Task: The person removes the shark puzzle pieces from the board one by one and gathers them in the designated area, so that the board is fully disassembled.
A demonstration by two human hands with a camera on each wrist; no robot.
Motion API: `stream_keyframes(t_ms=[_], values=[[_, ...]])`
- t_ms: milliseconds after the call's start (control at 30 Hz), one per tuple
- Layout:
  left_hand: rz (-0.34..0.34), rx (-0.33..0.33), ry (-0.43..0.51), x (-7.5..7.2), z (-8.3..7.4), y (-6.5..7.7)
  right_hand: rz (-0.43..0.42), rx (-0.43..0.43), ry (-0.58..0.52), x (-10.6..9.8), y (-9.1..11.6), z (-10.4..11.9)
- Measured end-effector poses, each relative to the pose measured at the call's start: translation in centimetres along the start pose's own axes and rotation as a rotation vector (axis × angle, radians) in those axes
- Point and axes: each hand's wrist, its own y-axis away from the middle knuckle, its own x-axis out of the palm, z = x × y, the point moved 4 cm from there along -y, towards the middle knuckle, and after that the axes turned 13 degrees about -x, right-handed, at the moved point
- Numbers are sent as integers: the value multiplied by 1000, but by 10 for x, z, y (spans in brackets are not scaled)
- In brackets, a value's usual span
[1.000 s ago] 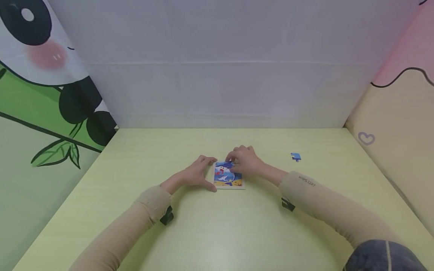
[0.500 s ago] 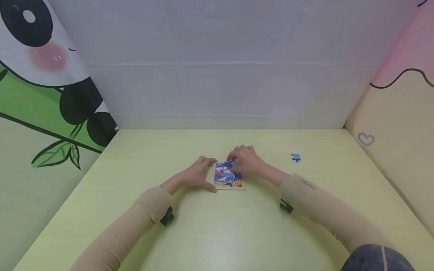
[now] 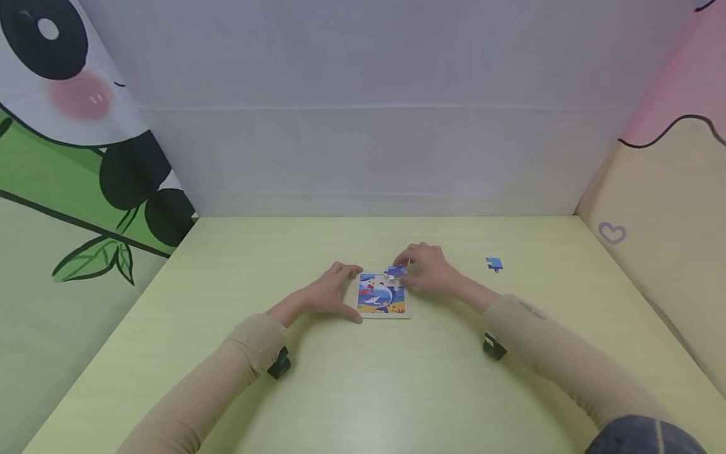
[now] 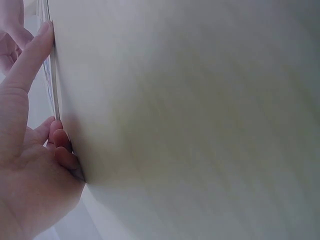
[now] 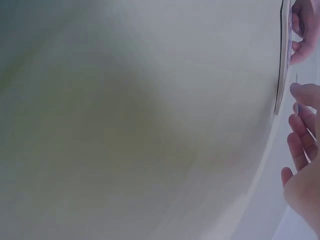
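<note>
Head: puzzle piece (image 3: 396, 271) now off board (image 3: 391, 316)

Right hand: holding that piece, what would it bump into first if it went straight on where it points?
Probably the left hand: the right hand and its piece look lifted enough to pass over the puzzle, though height is hard to judge.

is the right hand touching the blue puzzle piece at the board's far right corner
Touching: the head view shows the right hand pinching the blue puzzle piece between thumb and fingers.
</note>
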Motion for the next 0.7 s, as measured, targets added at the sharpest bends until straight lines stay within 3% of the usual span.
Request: stream_keyframes(t_ms=[333,700], values=[[3,2,13,0,0,1,-57,-25,44,-19,19,-17],[-4,3,-8,0,0,1,-99,25,101,-37,40,-47]])
